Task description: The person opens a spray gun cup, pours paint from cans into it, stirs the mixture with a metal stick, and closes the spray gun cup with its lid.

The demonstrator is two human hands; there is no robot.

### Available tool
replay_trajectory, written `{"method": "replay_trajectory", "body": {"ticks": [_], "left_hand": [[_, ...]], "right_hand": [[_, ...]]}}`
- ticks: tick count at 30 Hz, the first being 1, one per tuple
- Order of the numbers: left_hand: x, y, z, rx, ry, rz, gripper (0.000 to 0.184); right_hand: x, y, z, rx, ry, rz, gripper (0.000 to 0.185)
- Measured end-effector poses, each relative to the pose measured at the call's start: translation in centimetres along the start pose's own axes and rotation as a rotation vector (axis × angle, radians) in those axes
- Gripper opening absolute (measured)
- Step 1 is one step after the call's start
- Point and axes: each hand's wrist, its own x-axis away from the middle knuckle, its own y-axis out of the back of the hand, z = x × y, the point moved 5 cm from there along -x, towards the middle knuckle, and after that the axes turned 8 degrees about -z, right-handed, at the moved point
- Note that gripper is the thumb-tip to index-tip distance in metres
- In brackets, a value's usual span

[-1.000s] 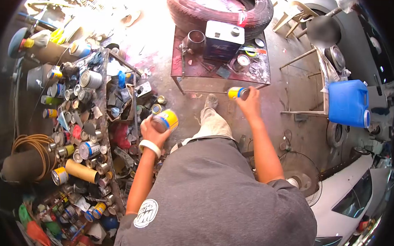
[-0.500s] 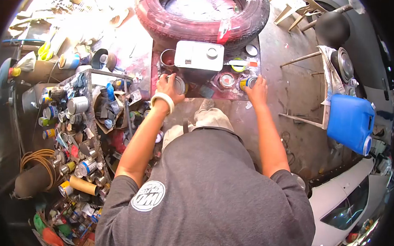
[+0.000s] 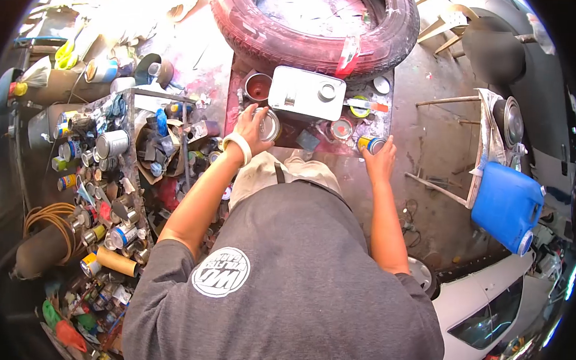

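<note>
My left hand [image 3: 250, 134], with a pale band at the wrist, is wrapped round a larger round can [image 3: 269, 125] at the near left of the stained table [image 3: 290, 140]. At the near right corner, my right hand [image 3: 380, 160] grips a small yellow and blue can [image 3: 370, 144]. Between them are an open can with red residue [image 3: 341, 129] and a dark flat square [image 3: 307, 140]. A white-topped rectangular tin [image 3: 307, 92] stands behind. Left of it is a red-lined cup [image 3: 258, 86]; to its right a red-tipped strip lies over a yellow-green lid [image 3: 359, 107].
A large tyre [image 3: 314, 48] lies at the table's back. Many paint cans [image 3: 112, 144] crowd a rack on the left. To the right are a blue jerrycan [image 3: 507, 206] on a metal frame and a white car [image 3: 483, 307].
Both cans have travelled forward from in front of my body to the table's near edge, still in my hands. The view has shifted, and the table appears closer than at first.
</note>
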Motion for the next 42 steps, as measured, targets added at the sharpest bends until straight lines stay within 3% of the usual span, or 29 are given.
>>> {"method": "replay_trajectory", "body": {"ticks": [3, 5, 6, 7, 9, 11, 13, 17, 20, 24, 25, 29, 33, 42], "left_hand": [[1.2, -0.1, 1.5, 0.126, -0.083, -0.093, 0.122], [2.1, -0.5, 2.9, 0.191, -0.16, -0.171, 0.134], [2.5, -0.5, 3.6, 0.198, -0.143, -0.175, 0.133], [2.8, -0.6, 4.0, 0.205, -0.126, -0.18, 0.132], [3.3, -0.6, 4.8, 0.246, -0.066, -0.214, 0.127], [3.2, -1.0, 5.4, 0.31, -0.041, -0.206, 0.122], [3.5, -1.7, 6.0, 0.361, -0.063, -0.263, 0.111], [4.3, -2.6, 7.0, 0.479, 0.021, -0.16, 0.106], [4.8, -3.7, 8.0, 0.487, 0.015, -0.141, 0.109], [4.7, -5.0, 8.0, 0.616, 0.07, -0.107, 0.114], [4.8, -5.1, 7.8, 0.581, 0.085, -0.099, 0.121], [4.6, -6.7, 6.8, 0.673, 0.056, -0.342, 0.123], [3.6, -9.0, 6.4, 0.655, -0.057, -0.627, 0.114], [3.7, -8.9, 6.4, 0.62, -0.033, -0.599, 0.116]], "right_hand": [[1.4, 2.6, 2.3, 0.134, 0.12, -0.256, 0.095], [2.8, 4.2, 5.8, -0.047, 0.22, -0.22, 0.088], [3.9, 4.9, 8.0, -0.136, 0.27, -0.2, 0.085], [5.7, 5.4, 11.6, -0.2, 0.467, -0.198, 0.075], [8.9, 3.9, 18.3, -0.257, 0.728, 0.101, 0.072], [11.9, 2.5, 24.7, -0.25, 0.896, 0.242, 0.071], [13.3, -1.0, 27.8, -0.135, 1.061, 0.214, 0.073], [12.5, -5.4, 31.2, 0.153, 1.263, 0.098, 0.063], [11.5, -6.2, 32.0, 0.224, 1.283, 0.168, 0.055], [11.5, -5.9, 33.3, 0.309, 1.3, 0.319, 0.071], [11.3, -6.4, 33.3, 0.314, 1.239, 0.414, 0.103], [11.4, -6.3, 33.8, 0.321, 1.254, 0.439, 0.102], [11.4, -5.9, 33.7, 0.283, 1.3, 0.421, 0.096], [11.1, -5.6, 33.8, 0.298, 1.319, 0.457, 0.091]]}}
